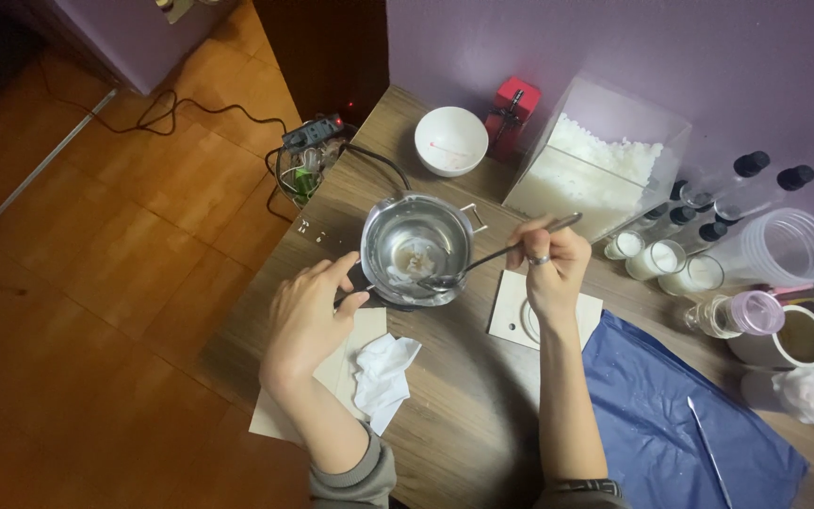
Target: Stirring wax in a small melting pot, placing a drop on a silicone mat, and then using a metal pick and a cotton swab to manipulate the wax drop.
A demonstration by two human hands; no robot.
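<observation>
A shiny steel pot (415, 248) stands on a wooden table (463, 415), with a pale lump of wax at its bottom. My left hand (311, 316) grips the pot's dark handle at its left side. My right hand (550, 269) holds a long metal spoon (496, 255), whose bowl rests on the pot's near rim. A ring shows on one finger of that hand.
A white bowl (451, 141) and a red box (511, 113) stand at the back. A clear box of white flakes (605, 160), small jars, dark-capped bottles and stacked clear cups (784, 250) line the right. A blue cloth (671, 415), a crumpled tissue (383, 372) and a power strip (313, 132) lie nearby.
</observation>
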